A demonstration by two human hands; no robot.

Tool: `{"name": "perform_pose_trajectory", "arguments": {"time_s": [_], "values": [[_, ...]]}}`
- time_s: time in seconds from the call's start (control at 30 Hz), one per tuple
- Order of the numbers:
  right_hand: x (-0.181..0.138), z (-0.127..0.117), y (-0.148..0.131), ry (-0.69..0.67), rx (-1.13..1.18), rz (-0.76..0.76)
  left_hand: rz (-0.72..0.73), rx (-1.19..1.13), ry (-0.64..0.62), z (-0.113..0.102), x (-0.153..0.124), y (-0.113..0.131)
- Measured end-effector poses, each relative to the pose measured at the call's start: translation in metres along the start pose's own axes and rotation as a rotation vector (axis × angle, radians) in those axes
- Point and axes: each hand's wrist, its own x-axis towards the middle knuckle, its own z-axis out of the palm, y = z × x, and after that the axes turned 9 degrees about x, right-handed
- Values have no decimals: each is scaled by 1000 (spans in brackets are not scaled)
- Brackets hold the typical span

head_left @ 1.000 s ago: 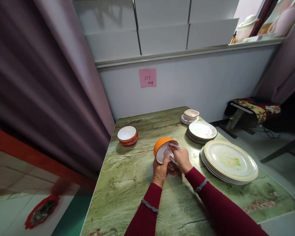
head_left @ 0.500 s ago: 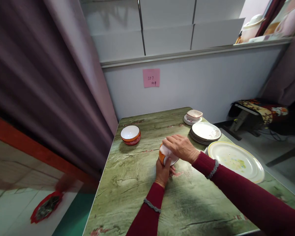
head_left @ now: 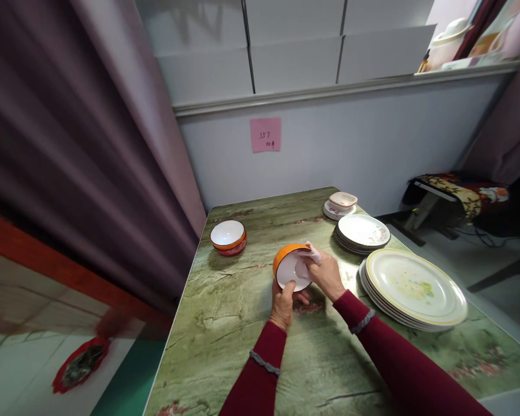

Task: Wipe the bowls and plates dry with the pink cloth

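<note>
Bowl [head_left: 291, 269]: glossy orange, round; left hand [head_left: 281, 303] gripping
Cloth [head_left: 314, 253]: pale fabric, right hand [head_left: 328, 277] pinching; wiping seems unfinished
Left edge of table [head_left: 216, 329]: round orange-red bowl stack [head_left: 228, 237]; I can't tell if done

Bowl [head_left: 288, 269], 1: orange outside, white inside, dark rim; tilted, mouth toward near right. Cloth [head_left: 313, 253], 1: pale, bunched, against the bowl's right rim.

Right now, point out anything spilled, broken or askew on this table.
Nothing stands out: no spill or breakage shows. The orange bowl tilts, but the left hand holds it; the large plates sit stacked.
</note>
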Motion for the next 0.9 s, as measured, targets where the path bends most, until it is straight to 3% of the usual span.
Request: {"name": "perform_pose_trajectory", "arguments": {"time_s": [0.07, 0.17, 0.27, 0.43, 0.53, 0.63, 0.7, 0.8, 0.9], "values": [[2, -5, 3, -9, -8, 51, -8, 14, -71, 0, -2, 5], [7, -17, 4, -39, -29, 114, 99, -3, -145, 2, -4, 13], [10, -22, 3, -93, -34, 125, 192, -84, -91, 5, -4, 17], [7, -28, -2, -145, -20, 82, 39, -245, -17, 3, 0, 13], [8, -43, -14, 26, -30, 46, -27, -269, 20, -1, 4, 11], [8, -54, -33, 240, 21, -104, -47, -254, -8, -2, 7, 11], [6, -53, -43, 281, 42, -270, -54, -238, -29, -1, 8, 11], [-2, -41, -46, 65, -104, -517, -69, -253, -29, 0, 7, 12], [-9, -36, -38, -83, -264, -608, -65, -315, -46, 0, 6, 12]]}}
